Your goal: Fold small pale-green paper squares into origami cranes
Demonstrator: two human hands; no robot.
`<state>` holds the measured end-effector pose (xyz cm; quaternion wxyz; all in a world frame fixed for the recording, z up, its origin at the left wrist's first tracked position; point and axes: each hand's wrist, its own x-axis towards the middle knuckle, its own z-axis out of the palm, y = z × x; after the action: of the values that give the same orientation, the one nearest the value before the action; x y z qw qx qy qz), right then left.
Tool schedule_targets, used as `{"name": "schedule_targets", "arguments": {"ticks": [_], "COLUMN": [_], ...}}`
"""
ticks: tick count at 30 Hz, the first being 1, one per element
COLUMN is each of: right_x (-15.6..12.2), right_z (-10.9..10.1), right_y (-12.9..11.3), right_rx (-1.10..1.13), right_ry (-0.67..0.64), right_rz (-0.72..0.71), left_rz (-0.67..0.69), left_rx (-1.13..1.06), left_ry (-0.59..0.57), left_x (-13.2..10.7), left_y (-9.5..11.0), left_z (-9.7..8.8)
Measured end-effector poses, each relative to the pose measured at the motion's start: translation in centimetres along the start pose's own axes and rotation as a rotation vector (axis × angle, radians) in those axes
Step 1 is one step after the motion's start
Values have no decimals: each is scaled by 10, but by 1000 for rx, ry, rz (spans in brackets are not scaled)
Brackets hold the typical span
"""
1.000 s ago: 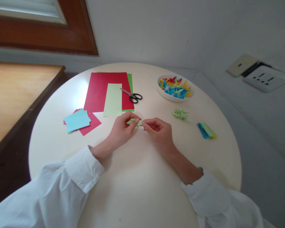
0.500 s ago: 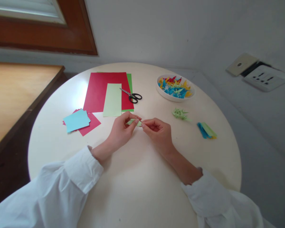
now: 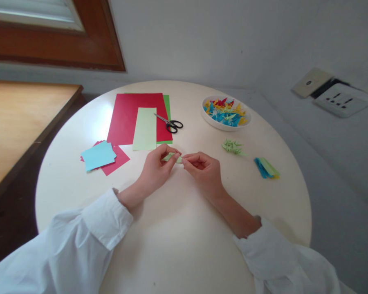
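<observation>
A small piece of light green folded paper [image 3: 169, 157] is held just above the table, partly covered by fingers. My left hand [image 3: 159, 165] pinches it between thumb and fingertips. From the other side, my right hand [image 3: 204, 169] has its thumb and forefinger closed on the paper's right end. The fold's exact shape is too small to make out. Just beyond my left hand lies a light green paper strip [image 3: 144, 130]. Black-handled scissors [image 3: 172, 125] rest beside it, their blades reaching the strip's edge. Right of my hands sits a cluster of light green folded paper pieces [image 3: 232, 147].
A white bowl [image 3: 226, 128] of colourful paper cranes stands at the back right. Folded blue, green and yellow papers [image 3: 266, 168] lie at the right. Red sheets [image 3: 122, 118] lie at the back left, with stacked light blue cards [image 3: 98, 156] nearer. The round table [image 3: 178, 245] meets the wall behind.
Both hands keep their pinch on the green paper, with only a very slight shift of the fingertips. Nothing else on the table has moved.
</observation>
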<state>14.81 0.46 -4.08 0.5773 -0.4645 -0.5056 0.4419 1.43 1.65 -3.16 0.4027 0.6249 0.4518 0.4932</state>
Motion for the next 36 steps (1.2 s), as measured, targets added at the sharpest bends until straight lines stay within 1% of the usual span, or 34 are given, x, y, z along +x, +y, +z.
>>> {"name": "schedule_targets", "arguments": {"ticks": [6, 12, 18, 36], "right_x": [1, 4, 5, 4], "right_z": [1, 1, 3, 0], "right_y": [-2, -5, -5, -2], "right_rx": [31, -5, 40, 99], "right_ry": [0, 10, 29, -24], "right_rz": [27, 79, 114, 104], "left_rz": [10, 19, 19, 4], "left_rx": [-3, -12, -18, -38], "left_ry": [10, 31, 43, 77], "left_x": [0, 0, -2, -1], "left_y": [0, -3, -4, 0], "left_z": [0, 1, 2, 1]}}
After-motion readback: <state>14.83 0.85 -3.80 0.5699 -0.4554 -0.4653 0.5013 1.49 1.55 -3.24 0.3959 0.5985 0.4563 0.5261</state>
